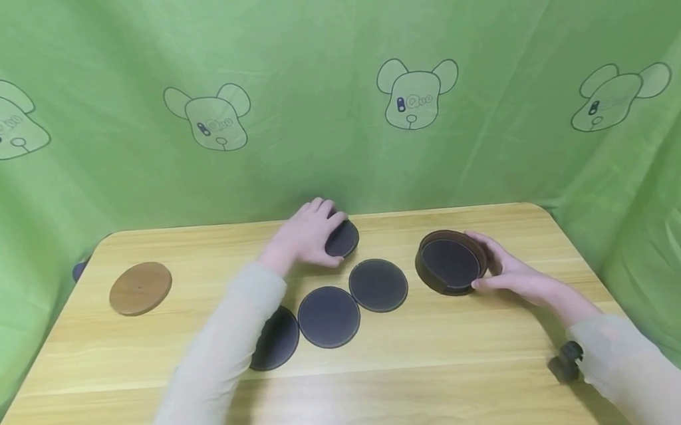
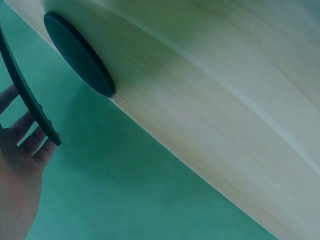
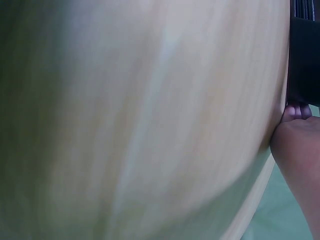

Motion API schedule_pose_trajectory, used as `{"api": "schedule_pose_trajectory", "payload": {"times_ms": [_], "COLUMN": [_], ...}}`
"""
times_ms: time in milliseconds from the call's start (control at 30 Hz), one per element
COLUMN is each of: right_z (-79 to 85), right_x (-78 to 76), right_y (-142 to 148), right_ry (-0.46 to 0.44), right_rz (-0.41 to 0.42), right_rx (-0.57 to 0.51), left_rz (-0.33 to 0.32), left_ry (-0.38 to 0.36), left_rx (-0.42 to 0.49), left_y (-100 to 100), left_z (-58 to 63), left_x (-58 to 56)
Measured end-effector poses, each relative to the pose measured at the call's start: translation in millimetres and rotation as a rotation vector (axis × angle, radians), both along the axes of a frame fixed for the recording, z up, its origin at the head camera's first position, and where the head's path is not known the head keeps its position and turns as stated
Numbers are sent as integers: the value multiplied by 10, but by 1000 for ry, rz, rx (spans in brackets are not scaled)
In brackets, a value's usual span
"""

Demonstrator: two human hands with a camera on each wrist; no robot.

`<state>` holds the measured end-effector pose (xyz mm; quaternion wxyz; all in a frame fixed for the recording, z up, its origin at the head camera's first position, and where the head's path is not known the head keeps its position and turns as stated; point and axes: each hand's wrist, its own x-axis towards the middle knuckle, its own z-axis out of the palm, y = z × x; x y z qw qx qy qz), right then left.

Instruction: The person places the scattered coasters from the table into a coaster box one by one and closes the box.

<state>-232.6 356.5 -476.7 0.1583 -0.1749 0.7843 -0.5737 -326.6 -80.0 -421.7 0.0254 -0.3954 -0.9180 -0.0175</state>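
My left hand (image 1: 309,235) grips a dark round coaster (image 1: 342,239) near the table's back edge. In the left wrist view the fingers lie behind this tilted coaster (image 2: 25,92), with another coaster (image 2: 80,55) flat on the table beyond it. My right hand (image 1: 516,275) holds the side of a round brown coaster holder (image 1: 424,279), thumb at the front and fingers behind, partly hidden. Inside the holder lies a dark coaster (image 1: 451,264). The right wrist view shows only part of the hand (image 3: 300,150) and the holder's dark wall (image 3: 305,60).
Three dark coasters lie flat in a slanted row: one (image 1: 378,285) right, one (image 1: 329,317) in the middle, one (image 1: 277,341) partly under the left sleeve. A brown wooden disc (image 1: 140,288) lies at the far left of the table (image 1: 391,395). Behind hangs a green curtain (image 1: 314,108).
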Motion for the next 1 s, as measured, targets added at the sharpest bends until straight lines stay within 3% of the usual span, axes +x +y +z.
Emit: {"api": "schedule_pose_trajectory", "payload": {"times_ms": [733, 1000], "right_z": [16, -3], "right_x": [-2, -3], "right_y": [14, 19], "right_ry": [-50, -23], "right_rz": [-28, -11], "right_rx": [9, 11], "left_rz": [-129, -154], "left_ry": [74, 90], "left_rx": [-79, -81], "left_y": [626, 871], "left_z": [19, 8], "left_x": [79, 148]}}
